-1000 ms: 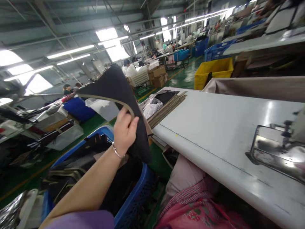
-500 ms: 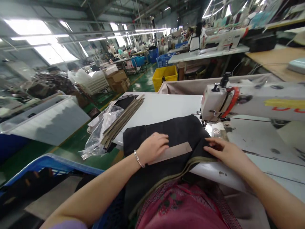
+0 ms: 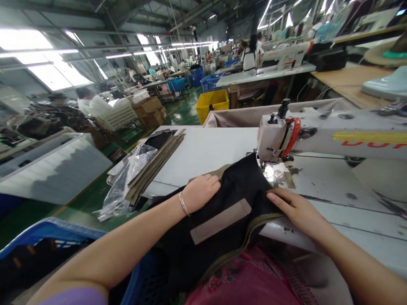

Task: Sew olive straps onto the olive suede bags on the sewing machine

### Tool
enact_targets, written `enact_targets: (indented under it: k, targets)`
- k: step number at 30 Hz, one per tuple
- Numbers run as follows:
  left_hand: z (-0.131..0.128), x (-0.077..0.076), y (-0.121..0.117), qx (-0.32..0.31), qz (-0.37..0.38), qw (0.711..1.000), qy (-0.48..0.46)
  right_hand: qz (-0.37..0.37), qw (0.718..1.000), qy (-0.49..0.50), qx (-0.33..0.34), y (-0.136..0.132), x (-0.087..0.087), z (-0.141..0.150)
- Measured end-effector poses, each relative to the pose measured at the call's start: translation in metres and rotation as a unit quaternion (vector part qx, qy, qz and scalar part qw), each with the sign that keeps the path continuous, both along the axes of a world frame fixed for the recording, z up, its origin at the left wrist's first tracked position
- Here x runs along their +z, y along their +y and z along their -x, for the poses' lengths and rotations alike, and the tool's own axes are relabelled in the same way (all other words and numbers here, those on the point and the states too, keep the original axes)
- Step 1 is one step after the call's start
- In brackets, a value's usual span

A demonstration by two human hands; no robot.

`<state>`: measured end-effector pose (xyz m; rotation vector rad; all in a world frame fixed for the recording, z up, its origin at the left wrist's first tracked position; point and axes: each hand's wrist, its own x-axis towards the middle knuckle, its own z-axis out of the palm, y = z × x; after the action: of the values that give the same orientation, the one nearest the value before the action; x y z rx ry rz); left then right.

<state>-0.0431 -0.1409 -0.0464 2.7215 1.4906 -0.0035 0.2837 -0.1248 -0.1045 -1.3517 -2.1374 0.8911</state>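
Note:
A black fabric piece (image 3: 241,186) with an olive edge band and a tan rectangular patch (image 3: 221,220) lies over the near edge of a white sewing table (image 3: 206,152). My left hand (image 3: 202,192) rests on its left part, fingers curled and gripping the cloth. Flat on the fabric's right edge, fingers stretched, lies my right hand (image 3: 294,207), just below the needle area of the white sewing machine (image 3: 276,135). The far corner of the fabric reaches under the machine head.
A stack of tan strips (image 3: 155,163) and a clear plastic bag (image 3: 127,182) lie at the table's left end. A blue crate (image 3: 54,237) holding dark pieces stands at my lower left. A yellow bin (image 3: 213,101), boxes, other workstations and people are farther off.
One second ago my left hand held the fabric up over the blue crate. It then came onto the table, and since half a second ago it has shifted toward the machine, the patch now lower.

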Motion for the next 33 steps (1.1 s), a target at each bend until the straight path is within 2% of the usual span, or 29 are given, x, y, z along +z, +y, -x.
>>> enact_targets:
  k: [2, 5, 10, 12, 14, 16, 17, 18, 19, 21, 22, 23, 24, 25, 27, 28, 30, 31, 33]
  targets:
    - [-0.005, 0.003, -0.016, -0.027, 0.04, 0.999, -0.001, -0.003, 1.0, -0.028, 0.002, 0.003, -0.001, 0.001]
    - [-0.004, 0.01, -0.024, -0.043, 0.099, 0.994, -0.013, -0.029, 0.997, -0.073, -0.015, 0.01, -0.002, 0.007]
    - [0.0, 0.026, -0.011, -0.043, 0.192, 0.98, -0.027, -0.225, 0.972, -0.061, -0.025, 0.028, 0.008, 0.037]
    - [0.0, 0.032, -0.004, -0.041, 0.233, 0.971, -0.03, -0.225, 0.974, -0.014, -0.016, 0.031, 0.017, 0.047]
    - [0.0, 0.035, 0.002, -0.038, 0.257, 0.965, -0.036, -0.152, 0.986, 0.06, -0.031, 0.023, 0.03, 0.049]
    - [0.001, 0.036, 0.008, -0.03, 0.264, 0.962, -0.063, -0.044, 0.991, 0.129, -0.018, 0.003, 0.046, 0.045]
    - [0.002, 0.036, 0.01, -0.025, 0.271, 0.959, -0.086, 0.014, 0.988, 0.149, 0.027, -0.012, 0.052, 0.04]
    - [0.002, 0.034, 0.012, -0.024, 0.283, 0.952, -0.11, 0.081, 0.98, 0.154, 0.099, -0.029, 0.058, 0.035]
    - [0.002, 0.032, 0.014, -0.026, 0.299, 0.945, -0.132, 0.153, 0.959, 0.15, 0.186, -0.048, 0.061, 0.029]
    - [0.0, 0.026, 0.015, -0.045, 0.339, 0.927, -0.156, 0.272, 0.885, 0.145, 0.349, -0.082, 0.057, 0.017]
    - [-0.003, 0.021, 0.014, -0.062, 0.35, 0.922, -0.15, 0.309, 0.852, 0.155, 0.393, -0.097, 0.051, 0.011]
    - [-0.007, 0.015, 0.012, -0.08, 0.345, 0.926, -0.134, 0.331, 0.833, 0.172, 0.408, -0.108, 0.041, 0.003]
    - [-0.013, 0.008, 0.009, -0.094, 0.321, 0.936, -0.11, 0.339, 0.839, 0.194, 0.38, -0.117, 0.029, -0.006]
    - [-0.019, 0.001, 0.006, -0.101, 0.278, 0.952, -0.081, 0.332, 0.864, 0.205, 0.317, -0.123, 0.016, -0.017]
    - [-0.032, -0.016, -0.001, -0.097, 0.156, 0.983, -0.018, 0.294, 0.935, 0.155, 0.124, -0.129, -0.013, -0.044]
    - [-0.039, -0.024, -0.004, -0.088, 0.098, 0.991, 0.006, 0.269, 0.958, 0.095, 0.015, -0.131, -0.027, -0.057]
    - [-0.053, -0.037, -0.006, -0.078, 0.024, 0.996, 0.029, 0.204, 0.965, -0.017, -0.162, -0.134, -0.055, -0.08]
    - [-0.059, -0.042, -0.006, -0.081, 0.003, 0.996, 0.034, 0.173, 0.961, -0.03, -0.211, -0.137, -0.067, -0.086]
    - [-0.071, -0.049, -0.002, -0.099, -0.022, 0.994, 0.036, 0.134, 0.961, 0.019, -0.242, -0.143, -0.083, -0.085]
